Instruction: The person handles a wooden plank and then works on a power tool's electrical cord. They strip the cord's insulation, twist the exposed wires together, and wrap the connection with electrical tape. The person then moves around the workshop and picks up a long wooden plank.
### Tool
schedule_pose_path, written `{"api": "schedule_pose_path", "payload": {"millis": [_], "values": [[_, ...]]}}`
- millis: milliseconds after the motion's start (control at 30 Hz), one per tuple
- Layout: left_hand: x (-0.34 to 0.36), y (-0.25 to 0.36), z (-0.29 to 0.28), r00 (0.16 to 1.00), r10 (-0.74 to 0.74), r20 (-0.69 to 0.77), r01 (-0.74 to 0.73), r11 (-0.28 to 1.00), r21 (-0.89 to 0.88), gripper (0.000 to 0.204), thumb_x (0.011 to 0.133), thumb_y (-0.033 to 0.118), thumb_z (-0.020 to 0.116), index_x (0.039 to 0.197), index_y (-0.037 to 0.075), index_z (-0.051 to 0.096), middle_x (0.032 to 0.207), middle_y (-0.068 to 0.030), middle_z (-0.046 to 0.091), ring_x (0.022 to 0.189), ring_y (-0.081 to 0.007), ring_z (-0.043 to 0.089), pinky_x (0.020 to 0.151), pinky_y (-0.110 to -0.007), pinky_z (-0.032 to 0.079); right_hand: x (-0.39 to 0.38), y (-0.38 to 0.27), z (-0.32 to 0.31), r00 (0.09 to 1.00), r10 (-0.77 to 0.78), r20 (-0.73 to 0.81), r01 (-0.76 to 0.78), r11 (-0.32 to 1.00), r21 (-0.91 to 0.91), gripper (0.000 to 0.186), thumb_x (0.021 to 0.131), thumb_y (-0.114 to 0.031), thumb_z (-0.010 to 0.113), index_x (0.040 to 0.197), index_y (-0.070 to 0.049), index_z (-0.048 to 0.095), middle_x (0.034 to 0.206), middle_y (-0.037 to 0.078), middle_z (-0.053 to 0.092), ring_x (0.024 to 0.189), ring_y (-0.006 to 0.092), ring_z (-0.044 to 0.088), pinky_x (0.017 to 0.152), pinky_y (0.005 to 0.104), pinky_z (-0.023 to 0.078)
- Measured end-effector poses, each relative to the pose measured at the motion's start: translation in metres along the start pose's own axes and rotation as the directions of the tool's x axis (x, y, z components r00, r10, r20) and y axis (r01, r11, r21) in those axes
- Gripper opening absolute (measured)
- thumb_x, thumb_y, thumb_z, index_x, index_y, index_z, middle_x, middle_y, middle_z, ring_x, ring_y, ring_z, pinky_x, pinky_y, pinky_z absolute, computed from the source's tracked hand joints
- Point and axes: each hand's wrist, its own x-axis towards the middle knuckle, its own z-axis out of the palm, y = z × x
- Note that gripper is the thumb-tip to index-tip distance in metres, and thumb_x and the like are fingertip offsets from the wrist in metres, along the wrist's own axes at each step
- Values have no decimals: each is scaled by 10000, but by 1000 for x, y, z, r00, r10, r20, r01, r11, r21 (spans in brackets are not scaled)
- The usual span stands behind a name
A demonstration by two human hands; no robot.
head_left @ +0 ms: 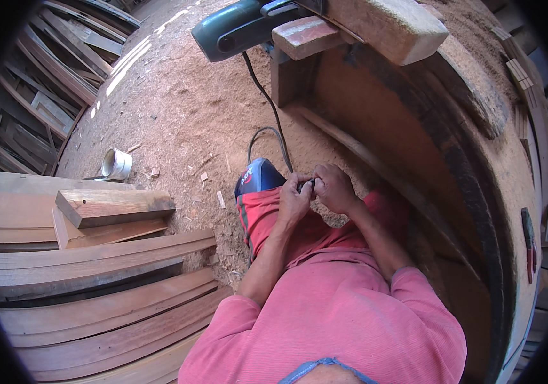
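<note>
Pinching a small dark piece (306, 186) with narrowed fingers of left hand (293, 200) and right hand (337, 190), above the red trousers (262, 216). Seemingly at a close two-handed handling step; next, probably calling for a steady pinch. Hard to tell whether joined to the black cord (265, 93) just beyond, leading toward the green power tool (226, 37) on the far side.

The left hand (293, 200) and right hand (336, 190) meet over the lap, pinching a small dark piece (307, 185), possibly a plug. A black cord (267, 96) trails from the far green power tool (230, 32); long planks (104, 301) lie near left.
</note>
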Motion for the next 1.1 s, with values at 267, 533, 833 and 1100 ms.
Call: {"api": "schedule_pose_path", "payload": {"millis": [267, 533, 833, 1100], "values": [[0, 0, 3, 977, -177, 121, 198, 962, -189, 72, 958, 51, 530, 985, -1, 572, 814, -68, 648, 652, -118, 622, 598, -260, 541, 1, 22, -14, 923, 120, 365, -254, 904, 345, 136, 837, -145, 574, 824, -18, 621, 818, 148, 580, 834, 346, 584, 766, 441, 469], [6, -7, 5, 980, -167, 108, 187, 959, -211, 57, 975, 47, 528, 1013, 7, 541, 825, -61, 616, 637, -112, 596, 577, -258, 538, -1, -1, -13, 993, 70, 95, -62, 995, -79, 89, 847, -132, 607, 891, -55, 600, 922, 150, 561, 918, 356, 551, 804, 464, 429], [2, -8, -1, 964, -172, 204, 242, 885, -397, 58, 965, 36, 546, 1005, -5, 543, 847, -78, 633, 683, -114, 613, 625, -258, 554, -2, 15, -6, 982, 99, 162, -135, 964, 228, 91, 813, -82, 541, 831, -9, 592, 966, 167, 536, 991, 317, 527, 883, 410, 430], [-4, 2, 2, 971, -147, 188, 159, 986, -53, 100, 968, 45, 539, 1059, 3, 542, 850, -70, 659, 674, -113, 625, 592, -252, 537, -5, 32, -15, 964, -8, 264, -40, 984, 175, 134, 829, -127, 581, 849, -9, 642, 1102, 170, 550, 1113, 319, 511, 983, 382, 410]]}}
